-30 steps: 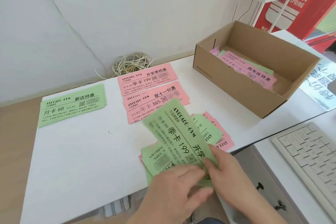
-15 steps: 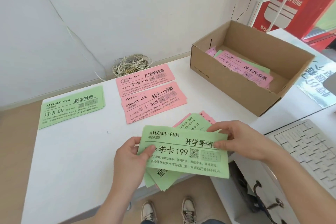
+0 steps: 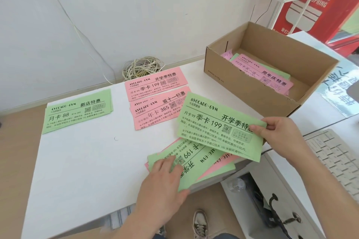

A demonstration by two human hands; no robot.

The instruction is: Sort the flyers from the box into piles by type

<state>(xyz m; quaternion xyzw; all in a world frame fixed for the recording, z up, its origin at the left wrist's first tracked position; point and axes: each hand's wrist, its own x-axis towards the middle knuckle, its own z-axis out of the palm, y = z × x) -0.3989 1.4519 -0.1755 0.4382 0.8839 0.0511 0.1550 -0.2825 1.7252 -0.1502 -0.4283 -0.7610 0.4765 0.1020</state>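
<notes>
Green flyer (image 3: 219, 126) held above the worktop (image 3: 77, 161)
My right grip (image 3: 279, 132) pinched it by its right edge, just over the mixed heap (image 3: 196, 161) at the front edge; my left grip (image 3: 163, 180) lay flat on that heap, fingers straight.

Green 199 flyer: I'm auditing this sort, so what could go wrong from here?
The green 199 flyer in the right hand reads like the pink 199 flyer, so it may join the wrong pile. The unsorted stack under the left hand overhangs the table edge and could slide off.
</notes>
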